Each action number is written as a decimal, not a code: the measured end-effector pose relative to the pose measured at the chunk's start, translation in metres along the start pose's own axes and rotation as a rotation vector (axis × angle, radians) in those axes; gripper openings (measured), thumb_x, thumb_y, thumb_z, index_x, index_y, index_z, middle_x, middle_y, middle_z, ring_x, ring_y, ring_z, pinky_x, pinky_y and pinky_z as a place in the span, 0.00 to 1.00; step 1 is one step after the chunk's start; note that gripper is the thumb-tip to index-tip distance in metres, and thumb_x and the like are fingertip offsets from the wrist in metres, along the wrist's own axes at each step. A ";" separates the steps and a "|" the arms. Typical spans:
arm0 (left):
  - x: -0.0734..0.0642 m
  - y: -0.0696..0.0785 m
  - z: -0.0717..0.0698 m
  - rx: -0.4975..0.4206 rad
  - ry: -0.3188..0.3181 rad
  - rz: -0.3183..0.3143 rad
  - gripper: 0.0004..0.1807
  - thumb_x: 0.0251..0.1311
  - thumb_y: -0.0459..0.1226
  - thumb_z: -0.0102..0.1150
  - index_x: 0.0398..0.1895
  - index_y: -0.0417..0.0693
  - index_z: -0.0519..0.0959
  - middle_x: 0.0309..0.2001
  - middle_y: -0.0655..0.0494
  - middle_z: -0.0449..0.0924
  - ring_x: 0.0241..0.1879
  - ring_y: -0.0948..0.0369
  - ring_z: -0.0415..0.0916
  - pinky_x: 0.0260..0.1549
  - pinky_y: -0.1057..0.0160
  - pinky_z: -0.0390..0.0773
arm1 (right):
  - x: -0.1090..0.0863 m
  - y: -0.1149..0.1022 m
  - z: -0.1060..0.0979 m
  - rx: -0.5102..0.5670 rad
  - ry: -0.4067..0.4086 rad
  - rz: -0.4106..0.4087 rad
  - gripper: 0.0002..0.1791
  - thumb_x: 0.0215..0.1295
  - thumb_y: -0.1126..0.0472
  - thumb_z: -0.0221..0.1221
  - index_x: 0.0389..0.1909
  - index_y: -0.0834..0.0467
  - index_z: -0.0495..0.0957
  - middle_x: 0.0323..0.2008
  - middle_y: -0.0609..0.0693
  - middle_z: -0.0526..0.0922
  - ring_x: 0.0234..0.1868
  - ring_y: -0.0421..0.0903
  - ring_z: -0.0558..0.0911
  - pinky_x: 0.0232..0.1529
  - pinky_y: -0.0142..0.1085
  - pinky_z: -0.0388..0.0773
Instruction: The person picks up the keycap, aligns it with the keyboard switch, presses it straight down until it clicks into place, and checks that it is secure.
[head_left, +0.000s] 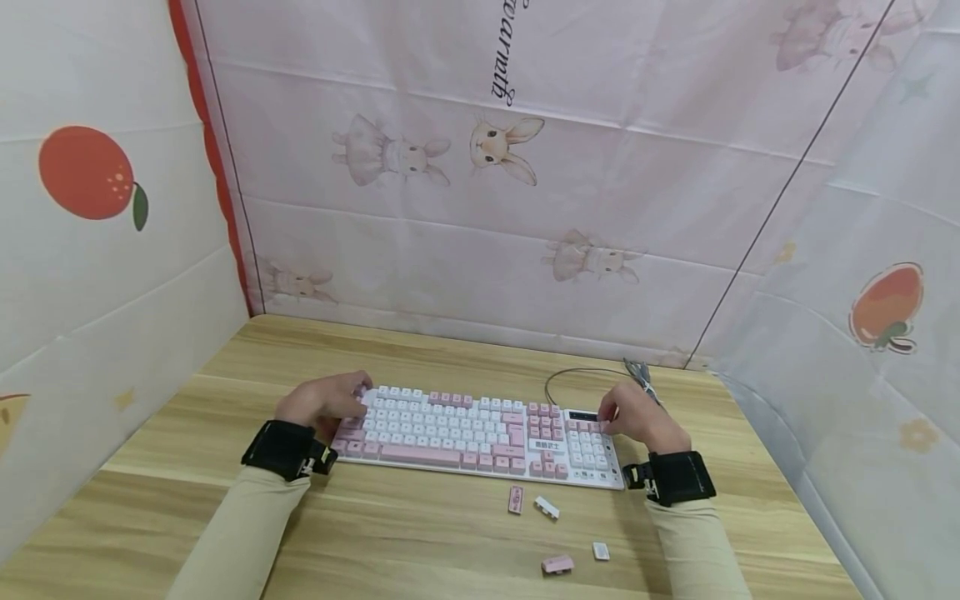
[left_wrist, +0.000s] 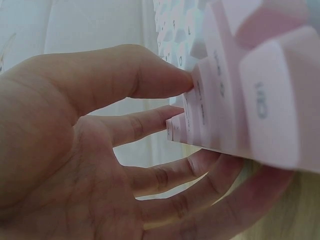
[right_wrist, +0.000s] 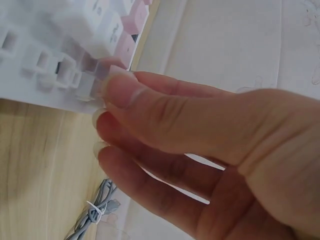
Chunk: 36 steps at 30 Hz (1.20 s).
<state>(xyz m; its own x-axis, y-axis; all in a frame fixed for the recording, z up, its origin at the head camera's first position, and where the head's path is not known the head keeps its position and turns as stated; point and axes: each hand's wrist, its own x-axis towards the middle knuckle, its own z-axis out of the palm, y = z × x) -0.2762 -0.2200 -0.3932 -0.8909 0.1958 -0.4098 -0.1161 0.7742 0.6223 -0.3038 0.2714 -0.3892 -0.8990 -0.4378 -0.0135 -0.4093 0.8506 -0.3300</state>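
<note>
A pink and white keyboard [head_left: 442, 433] lies on the wooden table. At its left end my left hand [head_left: 322, 402] grips the edge; the left wrist view shows the thumb on the pink keys [left_wrist: 220, 95] and the other fingers along the side and under it. Over the number pad's top right corner, my right hand [head_left: 637, 415] pinches a pink keycap [right_wrist: 119, 69] between thumb and index finger, the keycap largely covered by the fingertips. Bare key sockets [right_wrist: 42, 62] without caps show beside it in the right wrist view.
In front of the keyboard lie two pink loose keycaps [head_left: 516, 500] and two white ones [head_left: 547, 507]. A bundled grey cable [head_left: 639, 375] sits behind the right hand. Printed cloth walls [head_left: 450, 217] enclose the wooden table [head_left: 390, 533] at the back and sides.
</note>
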 end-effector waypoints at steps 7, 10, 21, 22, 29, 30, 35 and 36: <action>0.001 0.001 0.000 -0.008 0.003 -0.012 0.31 0.66 0.33 0.57 0.71 0.43 0.63 0.64 0.33 0.67 0.42 0.48 0.80 0.31 0.53 0.86 | 0.000 0.002 0.000 -0.002 0.007 -0.015 0.07 0.55 0.75 0.71 0.27 0.61 0.87 0.30 0.51 0.87 0.31 0.43 0.79 0.36 0.39 0.80; 0.001 0.002 0.001 -0.018 0.007 -0.013 0.31 0.66 0.33 0.57 0.72 0.43 0.63 0.64 0.33 0.67 0.42 0.48 0.80 0.31 0.53 0.87 | 0.001 0.003 -0.001 0.000 0.015 -0.014 0.07 0.54 0.75 0.71 0.26 0.61 0.87 0.30 0.51 0.87 0.31 0.43 0.79 0.36 0.39 0.79; 0.002 -0.002 0.004 0.001 0.023 0.008 0.31 0.65 0.32 0.57 0.71 0.41 0.63 0.65 0.32 0.66 0.43 0.48 0.80 0.31 0.52 0.86 | 0.000 0.004 0.004 0.029 -0.016 0.044 0.08 0.55 0.76 0.69 0.28 0.60 0.87 0.32 0.51 0.87 0.33 0.45 0.79 0.37 0.39 0.79; 0.002 -0.001 0.004 0.006 0.024 0.014 0.31 0.65 0.32 0.57 0.71 0.41 0.64 0.66 0.32 0.66 0.44 0.47 0.79 0.32 0.52 0.86 | 0.000 0.004 0.005 0.027 -0.013 0.050 0.08 0.55 0.76 0.69 0.28 0.60 0.87 0.32 0.51 0.87 0.33 0.45 0.78 0.37 0.40 0.79; 0.004 0.000 0.005 0.032 0.033 0.000 0.30 0.64 0.33 0.58 0.70 0.42 0.65 0.63 0.34 0.69 0.43 0.48 0.79 0.32 0.52 0.86 | 0.000 0.004 0.007 0.033 -0.007 0.048 0.07 0.55 0.75 0.70 0.28 0.61 0.87 0.31 0.51 0.86 0.32 0.45 0.77 0.35 0.37 0.77; 0.003 -0.001 0.005 0.028 0.035 0.006 0.30 0.64 0.32 0.58 0.70 0.41 0.64 0.63 0.34 0.69 0.42 0.48 0.79 0.31 0.52 0.86 | 0.001 0.004 0.006 0.029 -0.002 0.046 0.06 0.55 0.75 0.70 0.28 0.61 0.87 0.31 0.51 0.86 0.32 0.45 0.77 0.35 0.37 0.77; 0.003 -0.003 0.004 0.010 0.030 0.006 0.31 0.64 0.33 0.58 0.71 0.42 0.64 0.63 0.34 0.69 0.41 0.49 0.80 0.30 0.52 0.86 | 0.001 0.001 0.007 0.013 0.008 0.050 0.04 0.55 0.74 0.71 0.29 0.62 0.88 0.29 0.51 0.85 0.31 0.44 0.76 0.34 0.36 0.75; 0.003 -0.003 0.004 0.012 0.029 0.006 0.31 0.65 0.33 0.58 0.71 0.42 0.64 0.63 0.34 0.68 0.41 0.49 0.80 0.30 0.53 0.86 | 0.002 0.001 0.006 0.009 0.011 0.048 0.05 0.55 0.74 0.71 0.29 0.62 0.88 0.29 0.51 0.85 0.31 0.44 0.76 0.34 0.35 0.75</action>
<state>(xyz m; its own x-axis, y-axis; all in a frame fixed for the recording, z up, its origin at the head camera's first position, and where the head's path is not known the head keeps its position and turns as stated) -0.2765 -0.2189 -0.3986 -0.9041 0.1828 -0.3863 -0.1055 0.7805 0.6162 -0.3047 0.2699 -0.3957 -0.9192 -0.3932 -0.0193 -0.3642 0.8680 -0.3376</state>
